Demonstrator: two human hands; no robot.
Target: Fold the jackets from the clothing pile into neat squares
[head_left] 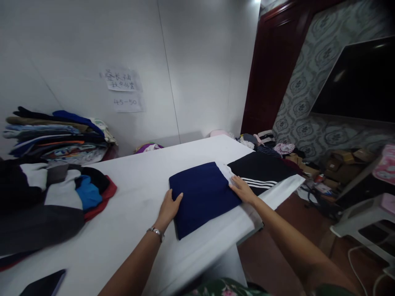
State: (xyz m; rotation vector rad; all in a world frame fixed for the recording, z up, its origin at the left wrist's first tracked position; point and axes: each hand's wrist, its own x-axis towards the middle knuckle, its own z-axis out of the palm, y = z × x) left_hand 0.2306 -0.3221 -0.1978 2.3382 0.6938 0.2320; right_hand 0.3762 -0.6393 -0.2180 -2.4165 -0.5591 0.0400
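A folded navy blue garment [202, 193] lies on the white table [138, 193]. My left hand [169, 207], a watch on its wrist, grips the garment's left edge with the thumb on top. My right hand [242, 189] rests against the garment's right edge, fingers fairly flat and together. Just right of it lies a folded black garment with white stripes [262, 172], near the table's right end.
A loose heap of dark, white, blue and red clothes [52, 197] covers the table's left side, with a stack of folded clothes [58, 135] behind it. A dark phone-like object [43, 283] lies near the front edge. Clutter, boxes and a white stool [367, 218] stand on the floor at right.
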